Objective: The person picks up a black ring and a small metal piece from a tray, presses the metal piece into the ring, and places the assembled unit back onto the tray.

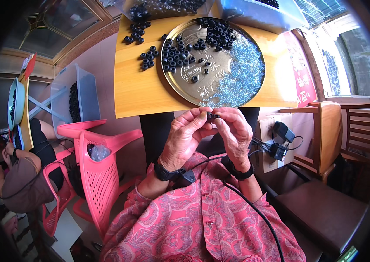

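In front of my chest, just off the near edge of the table, my left hand [180, 137] and my right hand [235, 133] meet at the fingertips. Pinched between them is a small black part [211, 117], partly hidden by the fingers. Beyond them a round metal tray [177, 84] lies on the table. Black ring-shaped parts [220, 34] are heaped at its far side, with more on its left. Many tiny clear bluish pieces [242, 72] cover its right and near side. A few smaller black bits [206, 70] lie near its middle.
The yellow table [128, 91] bears loose black rings [149, 56] left of the tray and plastic bins [255, 16] behind it. A pink chair [100, 174] and another clear bin [91, 94] stand left, near a seated person [23, 179]. Wooden chairs [329, 135] and black adapters [281, 139] are right.
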A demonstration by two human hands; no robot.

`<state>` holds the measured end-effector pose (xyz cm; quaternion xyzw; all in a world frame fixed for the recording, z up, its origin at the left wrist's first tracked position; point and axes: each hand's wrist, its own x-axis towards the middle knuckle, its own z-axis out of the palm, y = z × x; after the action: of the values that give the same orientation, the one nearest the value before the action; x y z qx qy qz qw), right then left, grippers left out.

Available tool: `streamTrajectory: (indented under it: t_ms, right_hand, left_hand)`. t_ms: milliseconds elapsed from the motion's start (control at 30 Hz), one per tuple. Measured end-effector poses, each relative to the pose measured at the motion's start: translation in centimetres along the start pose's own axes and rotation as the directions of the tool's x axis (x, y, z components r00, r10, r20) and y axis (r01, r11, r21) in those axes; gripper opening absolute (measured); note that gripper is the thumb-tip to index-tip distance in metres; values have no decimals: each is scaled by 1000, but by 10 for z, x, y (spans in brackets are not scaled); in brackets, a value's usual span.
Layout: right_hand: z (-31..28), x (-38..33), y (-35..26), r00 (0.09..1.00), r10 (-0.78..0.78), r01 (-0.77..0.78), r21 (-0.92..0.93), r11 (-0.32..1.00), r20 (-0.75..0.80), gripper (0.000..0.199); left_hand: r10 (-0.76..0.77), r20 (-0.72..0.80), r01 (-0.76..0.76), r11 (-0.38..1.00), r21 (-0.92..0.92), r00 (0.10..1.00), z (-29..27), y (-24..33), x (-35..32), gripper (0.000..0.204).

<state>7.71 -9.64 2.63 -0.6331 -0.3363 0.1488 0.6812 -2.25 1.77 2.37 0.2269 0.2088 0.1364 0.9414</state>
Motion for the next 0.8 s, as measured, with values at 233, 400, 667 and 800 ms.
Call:
streamTrajectory:
  t_ms: [233,400,667,800]
  right_hand:
    - [0,0,3,1000,-28,28,-48,998,-2,17]
    - [0,0,0,1000,-1,2,-57,998,18,16]
    - [0,1,0,999,-14,19,-99,995,53,16]
    - [0,3,4,997,-60,65,-154,986,40,17]
  left_hand:
    - [4,2,-4,1000,-7,1000,0,0,0,23]
    - [12,-2,-12,1000,-3,1000,-2,-1,0,23]
    - [22,-17,-21,999,34,1000,-5,-1,0,21]
    - [33,-25,-32,999,44,999,-4,-1,0,20]
